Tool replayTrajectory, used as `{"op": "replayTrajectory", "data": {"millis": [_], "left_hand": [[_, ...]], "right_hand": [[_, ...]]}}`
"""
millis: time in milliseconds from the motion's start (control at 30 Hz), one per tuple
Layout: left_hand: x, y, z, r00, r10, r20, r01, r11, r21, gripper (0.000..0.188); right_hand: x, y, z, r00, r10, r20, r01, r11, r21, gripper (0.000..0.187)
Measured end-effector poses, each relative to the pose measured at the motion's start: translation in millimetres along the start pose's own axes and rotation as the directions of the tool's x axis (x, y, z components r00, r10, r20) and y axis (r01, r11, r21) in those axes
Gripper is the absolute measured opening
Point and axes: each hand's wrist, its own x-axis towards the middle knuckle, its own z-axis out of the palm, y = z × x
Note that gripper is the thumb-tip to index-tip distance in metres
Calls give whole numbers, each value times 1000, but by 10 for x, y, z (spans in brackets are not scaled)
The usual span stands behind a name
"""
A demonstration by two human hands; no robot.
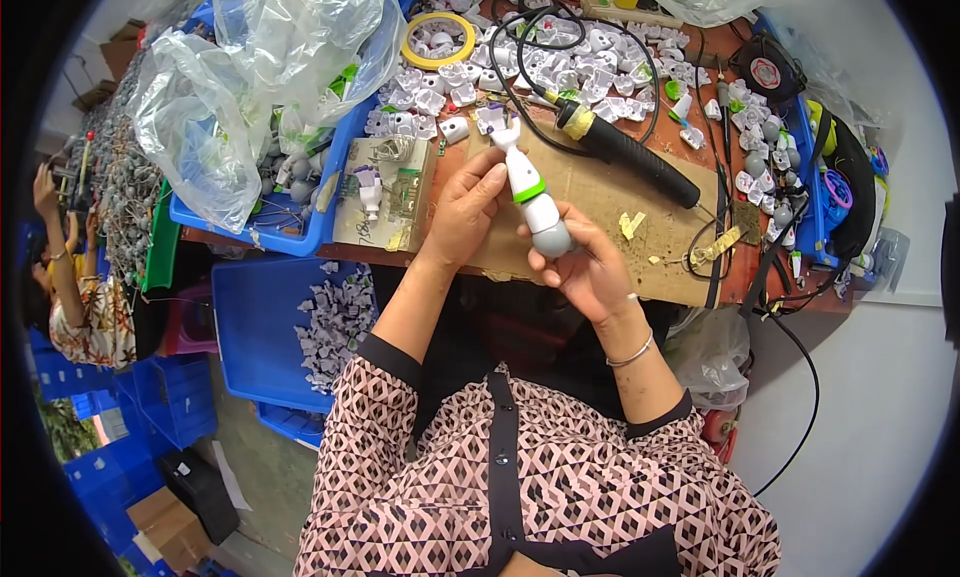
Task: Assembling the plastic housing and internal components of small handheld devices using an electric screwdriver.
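Over the front of the cardboard-covered bench, both my hands hold one white wand-shaped plastic piece [528,182] with a bright green ring and a rounded grey end. My left hand [470,205] pinches its upper white part between thumb and fingers. Lower down, my right hand [588,259] is closed around the grey end, fingers partly hidden behind it. At the top of the piece is a forked white part with a bit of purple. A sheet of brown cardboard [660,247] lies beneath, with yellow scraps on it.
A corded black cylindrical tool [640,162] lies right of my hands. White plastic shells [600,62] heap up behind, beside a yellow tape roll [438,39]. A blue bin [290,239] with plastic bags stands left; a blue tray [255,327] sits lower. Another person [85,307] is far left.
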Motion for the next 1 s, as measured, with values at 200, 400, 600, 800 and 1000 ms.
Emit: {"op": "replayTrajectory", "data": {"millis": [200, 400, 600, 800, 1000], "left_hand": [[-20, -44, -99, 999, -40, 31, 41, 999, -18, 26], [-25, -56, -109, 998, 6, 65, -2, 998, -65, 19], [-21, -66, -101, 999, 6, 46, -3, 998, -64, 16], [-14, -86, -128, 999, 1, 39, 1, 999, -49, 15], [-14, -98, -142, 1000, -2, 24, 3, 999, -47, 17]], "right_hand": [[-135, 104, 32, 1000, -2, -27, -3, 987, -161, 41], [-149, 99, 64, 988, 25, -152, -32, 998, -47, 39], [-148, 115, 42, 990, 16, -139, -25, 998, -61, 38], [-154, 112, 54, 990, 18, -137, -27, 998, -65, 37], [-140, 139, 92, 984, -52, -168, 32, 992, -119, 35]]}}
